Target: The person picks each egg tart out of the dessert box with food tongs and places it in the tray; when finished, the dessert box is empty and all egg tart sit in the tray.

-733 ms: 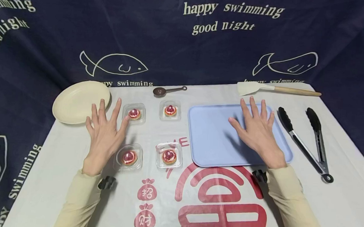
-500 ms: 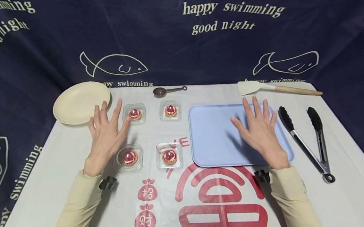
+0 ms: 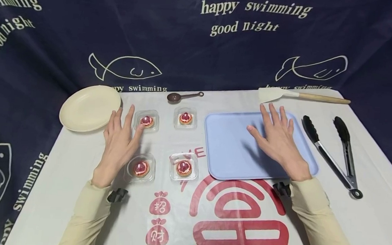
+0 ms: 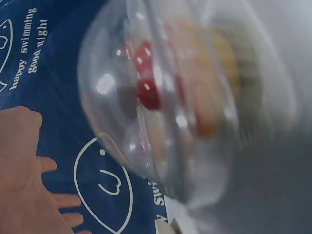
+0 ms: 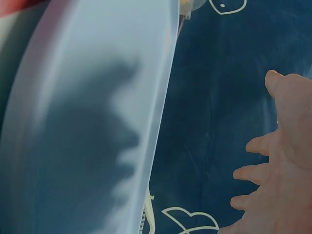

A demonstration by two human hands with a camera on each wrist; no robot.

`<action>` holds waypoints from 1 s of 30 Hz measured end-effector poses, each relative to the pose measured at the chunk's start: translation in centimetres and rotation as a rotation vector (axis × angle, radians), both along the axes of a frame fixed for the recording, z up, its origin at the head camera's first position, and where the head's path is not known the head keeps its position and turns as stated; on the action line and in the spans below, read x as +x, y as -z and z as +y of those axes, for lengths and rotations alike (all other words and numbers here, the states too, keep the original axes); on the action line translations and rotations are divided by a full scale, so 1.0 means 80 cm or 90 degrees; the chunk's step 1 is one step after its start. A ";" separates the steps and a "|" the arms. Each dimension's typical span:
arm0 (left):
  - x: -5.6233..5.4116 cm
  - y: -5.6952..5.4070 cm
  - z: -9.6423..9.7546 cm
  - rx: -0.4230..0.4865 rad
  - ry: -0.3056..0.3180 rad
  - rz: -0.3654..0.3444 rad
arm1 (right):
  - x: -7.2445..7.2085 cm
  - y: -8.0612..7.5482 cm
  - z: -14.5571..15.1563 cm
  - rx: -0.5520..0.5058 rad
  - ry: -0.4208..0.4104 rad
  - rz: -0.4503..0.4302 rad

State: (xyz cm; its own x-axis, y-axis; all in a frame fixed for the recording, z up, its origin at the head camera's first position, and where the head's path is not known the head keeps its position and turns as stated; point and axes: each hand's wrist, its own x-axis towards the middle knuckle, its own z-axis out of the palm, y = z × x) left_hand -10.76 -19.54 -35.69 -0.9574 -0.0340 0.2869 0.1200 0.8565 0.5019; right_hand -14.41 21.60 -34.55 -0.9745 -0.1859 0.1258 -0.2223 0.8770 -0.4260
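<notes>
My left hand [image 3: 118,144] hovers, fingers extended, over the left side of a group of clear plastic boxes. Each box holds a small tart topped with red. Its thumb overlaps the edge of the back left tart [image 3: 146,121] in the head view; contact cannot be told. The left wrist view has a domed clear box [image 4: 112,83] up close and blurred, below the hand. My right hand [image 3: 279,142] is spread above the light blue tray [image 3: 228,147], casting a shadow on it. A gap separates that hand from the tray [image 5: 92,161] in the right wrist view. Neither hand holds anything.
A cream plate [image 3: 89,108] lies at the back left. The brown measuring spoon [image 3: 174,97] lies behind the boxes. At the back right is a spatula [image 3: 322,98] with a wooden handle. Black-tipped tongs [image 3: 350,162] lie spread right of the tray. A dark blue cloth hangs behind.
My left hand has shifted slightly right, and its outer fingers have drawn closer together. The right hand stays about where it was. The head view has shifted a little.
</notes>
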 end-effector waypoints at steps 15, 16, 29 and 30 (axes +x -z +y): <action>0.001 -0.001 0.010 0.239 0.176 -0.001 | -0.005 -0.002 -0.028 -0.003 -0.068 0.018; 0.002 -0.001 0.012 0.270 0.189 -0.015 | -0.005 -0.003 -0.030 0.000 -0.074 0.017; 0.023 0.002 0.046 0.508 0.211 -0.205 | -0.005 -0.003 -0.061 0.001 -0.149 0.000; 0.024 0.004 0.050 0.514 0.202 -0.219 | -0.005 -0.002 -0.064 0.000 -0.156 -0.003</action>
State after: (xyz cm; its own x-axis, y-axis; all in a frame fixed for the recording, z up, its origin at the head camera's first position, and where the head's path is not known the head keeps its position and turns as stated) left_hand -8.80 -15.58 -36.00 -0.9840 0.1782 -0.0101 0.0234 0.1846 0.9825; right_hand -14.79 16.46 -34.35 -0.9010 -0.4167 0.1209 -0.4261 0.7972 -0.4277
